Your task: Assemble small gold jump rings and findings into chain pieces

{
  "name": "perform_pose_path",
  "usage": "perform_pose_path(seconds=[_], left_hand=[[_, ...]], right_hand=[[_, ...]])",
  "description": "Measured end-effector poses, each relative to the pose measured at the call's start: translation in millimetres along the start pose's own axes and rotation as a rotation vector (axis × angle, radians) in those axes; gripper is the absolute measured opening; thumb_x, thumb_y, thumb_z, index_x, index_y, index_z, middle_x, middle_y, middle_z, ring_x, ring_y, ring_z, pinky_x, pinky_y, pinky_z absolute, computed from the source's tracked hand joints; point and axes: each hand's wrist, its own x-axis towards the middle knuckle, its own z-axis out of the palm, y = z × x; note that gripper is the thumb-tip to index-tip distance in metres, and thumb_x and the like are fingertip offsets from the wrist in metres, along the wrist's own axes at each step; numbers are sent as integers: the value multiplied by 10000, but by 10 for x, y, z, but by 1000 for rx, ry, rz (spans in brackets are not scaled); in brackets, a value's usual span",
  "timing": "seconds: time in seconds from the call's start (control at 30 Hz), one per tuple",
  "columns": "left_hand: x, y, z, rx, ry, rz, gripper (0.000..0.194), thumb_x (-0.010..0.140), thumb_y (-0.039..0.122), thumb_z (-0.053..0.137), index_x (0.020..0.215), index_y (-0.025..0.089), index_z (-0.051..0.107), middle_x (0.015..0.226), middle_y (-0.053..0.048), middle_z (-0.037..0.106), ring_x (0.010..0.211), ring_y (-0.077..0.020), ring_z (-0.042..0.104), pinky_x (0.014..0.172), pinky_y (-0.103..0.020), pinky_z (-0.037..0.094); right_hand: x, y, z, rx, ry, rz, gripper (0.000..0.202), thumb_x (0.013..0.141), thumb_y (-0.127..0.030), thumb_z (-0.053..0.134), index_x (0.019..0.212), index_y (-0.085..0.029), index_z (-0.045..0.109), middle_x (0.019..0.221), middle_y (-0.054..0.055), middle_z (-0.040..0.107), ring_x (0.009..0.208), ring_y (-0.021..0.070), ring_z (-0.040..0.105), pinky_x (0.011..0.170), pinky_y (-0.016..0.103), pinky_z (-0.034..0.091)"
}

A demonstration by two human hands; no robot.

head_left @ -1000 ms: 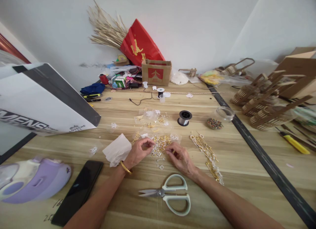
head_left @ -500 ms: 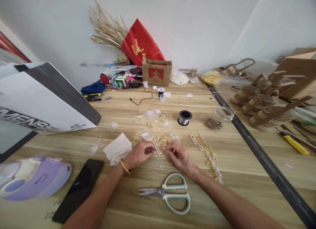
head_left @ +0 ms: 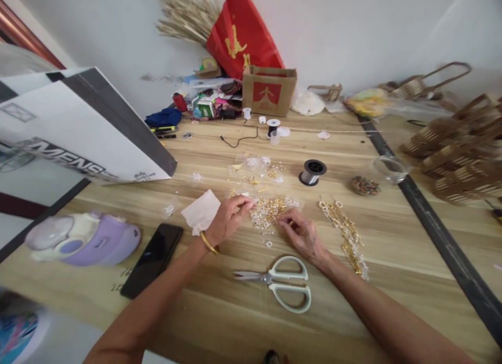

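A pile of small gold and silver pieces (head_left: pixel 267 211) lies on the wooden table between my hands. At its left edge is my left hand (head_left: pixel 232 216), fingers pinched together, a gold bangle (head_left: pixel 208 242) on the wrist. My right hand (head_left: pixel 300 232) is at the right edge, thumb and forefinger closed. Anything between the fingertips of either hand is too small to make out. A small ring with a short chain (head_left: pixel 269 243) lies just below the pile. Nearer me are scissors (head_left: pixel 274 282) with pale green handles. Gold and silver chains (head_left: pixel 345 233) lie right of my right hand.
A white paper (head_left: pixel 201 211), black phone (head_left: pixel 152 259) and purple bottle (head_left: pixel 100 239) lie left. Behind the pile stands a wire spool (head_left: pixel 312 172); a bead heap (head_left: pixel 365 185) and small wooden baskets (head_left: pixel 451 155) are at right. A paper bag (head_left: pixel 270 91) stands at the back.
The view has shifted, so the table's contents appear higher and mostly further right. My left hand has moved up along the pile's left edge, and my hands are slightly further apart.
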Motion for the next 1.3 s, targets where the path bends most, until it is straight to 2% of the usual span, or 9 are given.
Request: perform_pose_path(seconds=[0.1,0.17,0.2,0.3,0.4,0.57,0.83,1.07,1.3], left_hand=[[-529,147,-184,81,110,-88,324,943,286,333,1110,186,592,1122,-58,620,1048,-181,563,950,-299,416],[-1085,143,-216,273,364,-150,359,940,288,325,1242,209,501,1265,-67,530,1179,-213,478,1038,-356,344],[-1378,102,-192,398,439,-194,402,933,300,336,1313,209,429,1334,-79,468,1242,-238,416,1076,-397,292],[-2083,-113,-16,727,427,-309,627,912,378,365,1451,164,130,1492,-132,209,1358,-316,207,1098,-501,204],[-2346,-287,148,865,312,-349,668,915,412,329,1459,142,50,1516,-149,124,1377,-336,150,1088,-531,200],[-2246,-291,136,933,78,-241,708,905,459,330,1457,116,50,1507,-164,161,1371,-310,200,1080,-477,261],[-1896,-218,91,873,-167,-24,759,893,490,361,1457,111,22,1500,-158,179,1366,-296,227,1085,-424,282],[-1363,-302,125,739,-289,121,857,860,596,311,1445,104,-77,1509,-180,105,1392,-293,122,1115,-437,208],[-813,-403,215,606,-277,135,844,850,625,264,1449,133,-71,1518,-176,32,1400,-294,41,1129,-459,148]], right_hand=[[-3,6,-9,-1,5,26,117,880,-259,506,867,-185,596,810,43,601,673,138,553,514,230,441],[0,13,-7,1,6,31,112,878,-254,510,867,-185,597,806,42,601,675,139,552,513,229,441],[2,17,-3,0,4,34,108,875,-253,515,859,-185,597,800,41,599,668,137,548,511,230,441],[1,24,13,-3,2,37,111,872,-263,523,844,-188,599,795,40,602,658,139,548,504,234,441],[-10,21,20,-9,7,47,119,872,-275,524,851,-189,604,805,45,607,685,149,565,518,241,458],[-26,19,20,8,-7,51,126,877,-286,513,872,-193,597,795,48,600,661,148,559,508,243,465],[-15,32,28,-1,4,25,123,878,-280,508,866,-197,597,781,43,601,638,144,548,491,241,454],[-2,27,16,-13,0,-4,128,883,-270,500,858,-191,598,782,42,600,665,144,552,502,234,447],[0,53,22,-5,0,-17,117,881,-251,502,875,-192,604,786,38,605,646,135,545,500,233,439]])
